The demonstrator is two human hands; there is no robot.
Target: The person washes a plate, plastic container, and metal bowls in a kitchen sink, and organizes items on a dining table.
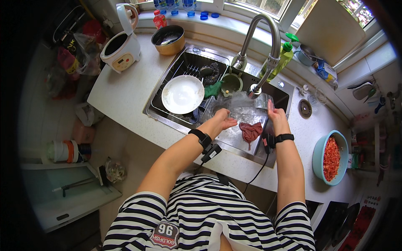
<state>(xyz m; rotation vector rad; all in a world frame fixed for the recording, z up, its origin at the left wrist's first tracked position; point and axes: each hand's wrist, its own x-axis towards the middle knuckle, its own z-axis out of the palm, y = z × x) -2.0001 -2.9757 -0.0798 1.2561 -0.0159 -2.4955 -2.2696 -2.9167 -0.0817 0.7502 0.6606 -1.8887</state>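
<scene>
My right hand [276, 114] grips the right edge of a clear, see-through container [251, 102] below the faucet's spray head [254, 91]. My left hand [224, 119] is at the container's near left side, with some fingers extended. Whether it grips the edge is hard to tell through the clear material. Beneath both hands lies a wet metal surface [230, 135] in the right part of the sink. A crumpled reddish-brown cloth [251, 131] rests on it between my wrists. Water flow cannot be made out clearly.
Left of my hands, a white plate [183, 94] sits on a wire rack beside a green cloth or glove [213, 90]. The curved faucet [262, 18] arches overhead. A blue basin of chopped red food [331, 158] stands right; a rice cooker [121, 51] and pot [168, 40] stand left.
</scene>
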